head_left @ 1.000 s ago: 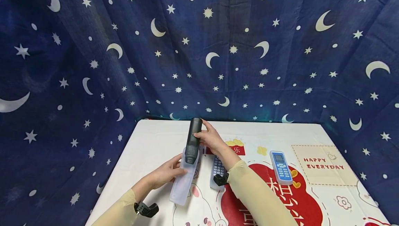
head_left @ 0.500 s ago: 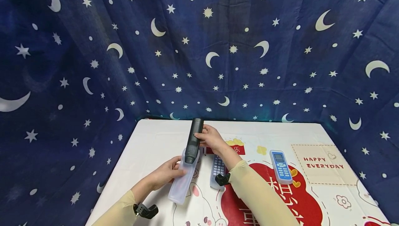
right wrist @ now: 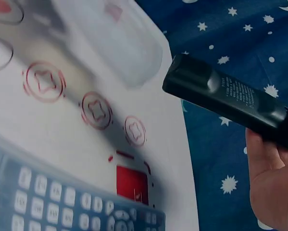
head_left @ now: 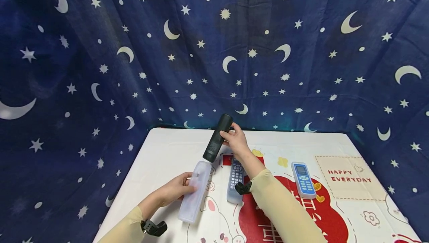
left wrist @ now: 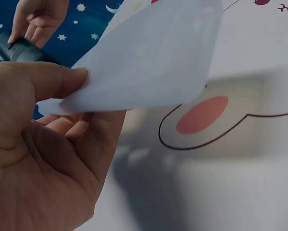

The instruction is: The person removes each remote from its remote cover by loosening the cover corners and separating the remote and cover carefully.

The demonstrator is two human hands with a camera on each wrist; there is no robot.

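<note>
A slim blue-grey keypad remote in a translucent cover (head_left: 235, 183) lies partly behind the right wrist; a small blue-and-white keypad remote (head_left: 303, 180) lies farther right. White printed tablecloth (head_left: 164, 150) stretches to the left edge. The right hand (head_left: 238, 143) pinches a text-printed black oblong plastic handset (head_left: 215, 141), tilted, raised, just apart from the frosted translucent sleeve (head_left: 197, 189) gripped between the left hand's (head_left: 177, 188) thumb and fingers.

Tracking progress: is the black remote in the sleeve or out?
Out: the right wrist view shows the black remote and sleeve apart.

Two remotes (head_left: 235, 177) on table (head_left: 161, 153) — case (head_left: 200, 181) left, curtain (head_left: 214, 68) behind.
</note>
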